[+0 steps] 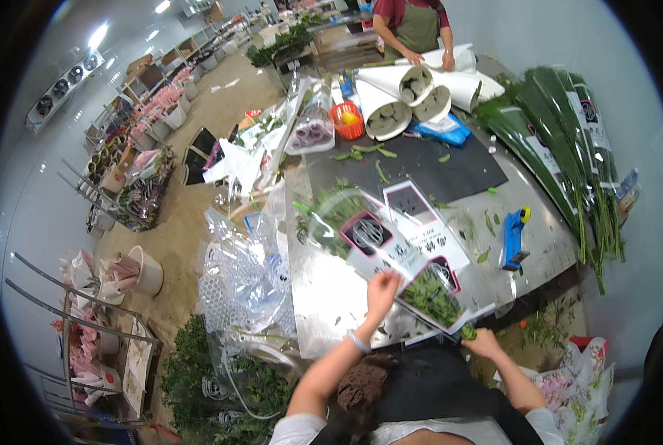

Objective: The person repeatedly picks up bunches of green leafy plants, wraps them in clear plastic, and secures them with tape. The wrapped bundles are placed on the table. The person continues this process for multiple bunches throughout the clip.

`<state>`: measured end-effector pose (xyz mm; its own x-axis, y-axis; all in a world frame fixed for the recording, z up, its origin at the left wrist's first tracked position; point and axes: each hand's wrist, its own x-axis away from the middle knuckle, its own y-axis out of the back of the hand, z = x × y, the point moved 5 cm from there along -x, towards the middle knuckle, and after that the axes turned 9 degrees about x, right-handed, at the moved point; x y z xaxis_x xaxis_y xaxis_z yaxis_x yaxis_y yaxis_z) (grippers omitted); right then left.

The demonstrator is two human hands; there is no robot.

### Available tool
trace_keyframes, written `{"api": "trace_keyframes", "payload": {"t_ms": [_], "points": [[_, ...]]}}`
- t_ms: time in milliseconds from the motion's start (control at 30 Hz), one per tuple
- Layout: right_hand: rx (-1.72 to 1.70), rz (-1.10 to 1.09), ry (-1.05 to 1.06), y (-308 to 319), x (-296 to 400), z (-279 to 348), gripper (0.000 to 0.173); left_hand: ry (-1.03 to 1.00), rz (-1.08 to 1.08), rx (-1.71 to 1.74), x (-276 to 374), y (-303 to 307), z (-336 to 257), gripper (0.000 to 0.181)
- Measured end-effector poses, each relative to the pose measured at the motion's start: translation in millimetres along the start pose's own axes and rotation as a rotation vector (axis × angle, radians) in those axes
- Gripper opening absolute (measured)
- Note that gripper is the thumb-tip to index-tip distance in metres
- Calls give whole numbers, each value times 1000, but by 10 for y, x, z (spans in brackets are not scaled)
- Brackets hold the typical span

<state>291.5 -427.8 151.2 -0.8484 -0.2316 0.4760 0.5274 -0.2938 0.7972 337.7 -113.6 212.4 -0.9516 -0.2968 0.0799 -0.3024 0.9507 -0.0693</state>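
Observation:
My right hand [480,342] grips the stem end of a leafy green bunch [433,299] at the table's near edge. That bunch sits inside a clear sleeve with a pink-edged black printed panel [445,272]. Slightly blurred, my left hand [384,282] has its fingers pinched together at the edge of a printed plastic sleeve [409,262]. Beyond it lies another sleeved bunch of feathery greens [334,222]. A flat printed sleeve [429,228] rests to its right, partly covered by the sleeves in front.
A blue tape dispenser [513,239] stands on the metal table [326,311] at right. Clear plastic wrap [245,272] hangs over the left edge. Paper-wrapped bundles [387,114], an orange basket [347,120] and long sleeved greens [554,144] lie farther back. A co-worker [415,28] handles white paper opposite.

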Motion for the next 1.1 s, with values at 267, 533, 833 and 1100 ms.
{"api": "trace_keyframes", "payload": {"t_ms": [267,533,833,1100], "points": [[-121,-37,-38,-136,175,176,32,564,-237,975,613,-117,1628,57],[-59,-88,-101,24,509,226,26,216,-490,1126,-18,68,1004,39],[-203,-118,-66,-238,608,-241,23,276,-541,1071,-104,113,879,40],[-234,-14,-14,-501,621,-447,25,179,-680,768,-150,201,980,40]]}}
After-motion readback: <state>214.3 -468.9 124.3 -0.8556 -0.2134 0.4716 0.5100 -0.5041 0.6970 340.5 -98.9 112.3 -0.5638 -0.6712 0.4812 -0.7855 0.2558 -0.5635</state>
